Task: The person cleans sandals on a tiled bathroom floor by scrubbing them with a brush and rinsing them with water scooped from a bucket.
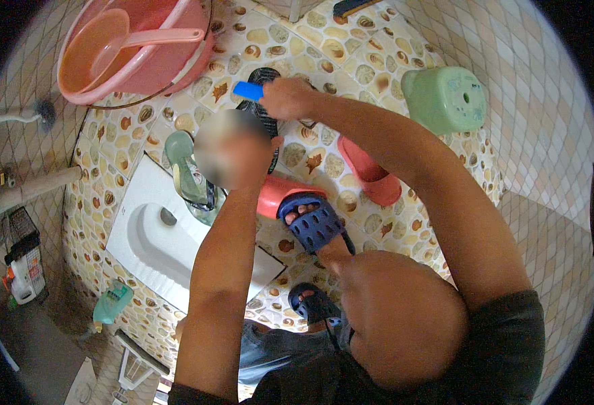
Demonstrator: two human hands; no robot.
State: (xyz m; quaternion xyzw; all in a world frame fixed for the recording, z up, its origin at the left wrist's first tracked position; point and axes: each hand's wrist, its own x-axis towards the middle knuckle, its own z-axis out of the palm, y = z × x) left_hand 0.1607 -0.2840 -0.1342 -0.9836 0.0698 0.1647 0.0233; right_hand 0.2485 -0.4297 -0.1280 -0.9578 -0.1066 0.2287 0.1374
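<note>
My right hand point(287, 98) is closed around a blue flat-ended piece point(247, 91), which sticks out to the left of the fist. Most of that piece is hidden in the fingers. Beneath it lies a black slipper point(266, 73), partly covered by both hands. My left hand point(239, 148) reaches over the lower part of this slipper; its fingers are blurred, so I cannot see what they hold. A green slipper point(183, 162) lies just left of it, by the toilet. One red slipper point(280, 194) is below my left hand, and another red slipper point(371, 172) lies to the right.
A white squat toilet point(148, 263) is set into the pebble-patterned floor. At the far left stands a pink tub point(195, 57) with a pink dipper point(104, 54) in it. A green stool point(445, 100) is at the right. A teal bottle point(112, 302) lies lower left.
</note>
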